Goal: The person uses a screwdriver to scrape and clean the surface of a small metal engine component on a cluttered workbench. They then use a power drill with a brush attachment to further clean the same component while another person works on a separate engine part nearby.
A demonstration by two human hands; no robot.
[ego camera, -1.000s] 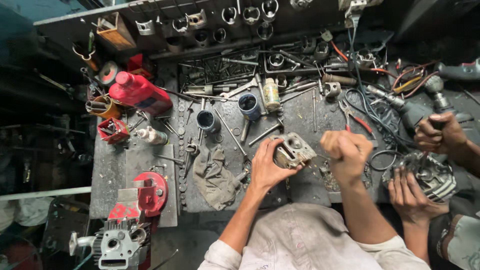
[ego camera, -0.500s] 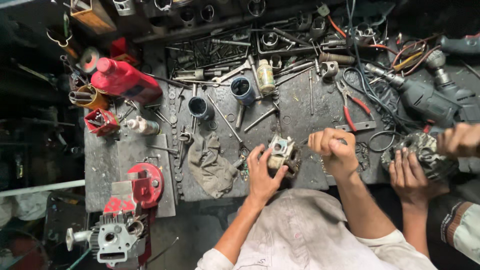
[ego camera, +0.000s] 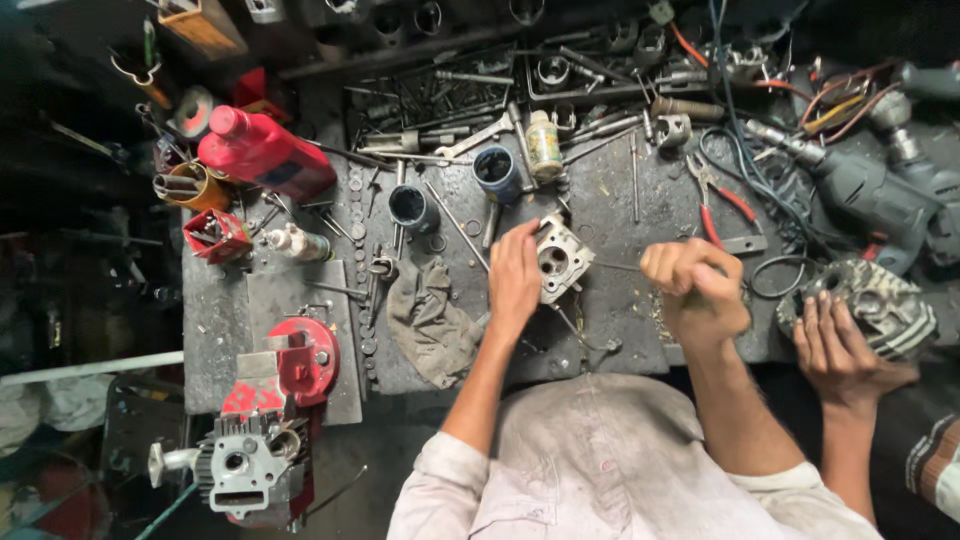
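Note:
My left hand (ego camera: pixel 514 282) grips a small grey metal engine part (ego camera: pixel 562 259) with round holes, holding it on the dark workbench (ego camera: pixel 610 200). My right hand (ego camera: pixel 697 286) is closed in a fist around a thin metal tool (ego camera: pixel 618 267) whose shaft points left at the part. A grimy grey rag (ego camera: pixel 428 318) lies just left of my left forearm.
Another person's hand (ego camera: pixel 838 345) rests on a finned engine casing (ego camera: pixel 878 303) at the right. Red-handled pliers (ego camera: pixel 720 207), a grey power drill (ego camera: pixel 870 195), two dark cups (ego camera: pixel 497 172), a red bottle (ego camera: pixel 265 152), scattered spanners, and a small red engine (ego camera: pixel 265 435) at lower left.
The view has shifted, and both hands with the engine part sit higher in it. My right hand has drawn away to the right of the part. The other person's upper hand has left the view.

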